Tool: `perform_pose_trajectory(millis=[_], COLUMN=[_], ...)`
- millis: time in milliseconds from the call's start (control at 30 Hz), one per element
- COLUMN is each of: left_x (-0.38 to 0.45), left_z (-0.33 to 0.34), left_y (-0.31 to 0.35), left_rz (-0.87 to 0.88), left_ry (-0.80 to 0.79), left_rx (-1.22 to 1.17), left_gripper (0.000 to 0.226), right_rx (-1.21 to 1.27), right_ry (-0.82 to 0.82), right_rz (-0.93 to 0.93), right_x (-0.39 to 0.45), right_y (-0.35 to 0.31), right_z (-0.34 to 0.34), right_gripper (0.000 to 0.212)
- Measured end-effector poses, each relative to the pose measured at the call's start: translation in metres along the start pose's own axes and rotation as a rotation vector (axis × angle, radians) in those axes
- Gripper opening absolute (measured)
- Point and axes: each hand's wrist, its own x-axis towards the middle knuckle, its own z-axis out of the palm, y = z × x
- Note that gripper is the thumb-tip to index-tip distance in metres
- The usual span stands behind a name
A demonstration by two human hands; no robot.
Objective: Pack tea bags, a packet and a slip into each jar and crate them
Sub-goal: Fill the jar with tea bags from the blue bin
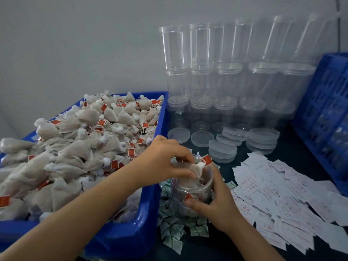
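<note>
A clear plastic jar [190, 193] stands in front of me, partly filled with tea bags. My right hand [218, 202] grips its side, thumb across the front wall. Over the jar's mouth, my left hand [165, 161] pinches a beige tea bag [195, 168] whose red tag [206, 159] sticks up. To the left, a blue bin [146, 219] is heaped with many more tea bags [79, 147]. Green-and-white packets [175, 228] lie around the jar's foot. White paper slips [282, 196] are spread out to the right.
Stacks of empty clear jars [226, 78] line the grey wall at the back. Clear lids [222, 149] lie in low piles before them. A blue crate [327, 113] stands at the right edge, leaning upward. The tabletop [235, 249] is dark.
</note>
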Motion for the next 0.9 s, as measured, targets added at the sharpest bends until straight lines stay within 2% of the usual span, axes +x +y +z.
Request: perform_pose_trajectory(millis=[100,400,733,900], left_x=[0.0,0.0011,0.0013,-0.0002], left_z=[0.0052,0.0081,0.0089,-0.0004], left_y=[0.0,-0.0002,-0.0014,-0.0053], left_rz=[0.022,0.038,0.021,-0.033], left_ry=[-0.088,-0.146,-0.105,0.026], left_rx=[0.052,0.049,0.029,0.001], left_gripper=[0.017,0.011,0.014,0.014], right_rx=[-0.016,-0.022,-0.007,0.002], right_ry=[-0.006,-0.019,0.003,0.013], right_rz=[0.002,0.007,-0.043,-0.071], right_x=[0.0001,-0.0008,-0.0001,-0.0004], right_y=[0.0023,0.0004,-0.0033,-0.0044], right_z=[-0.0007,-0.001,-0.0007,0.0016], right_gripper=[0.096,0.097,0.089,0.088])
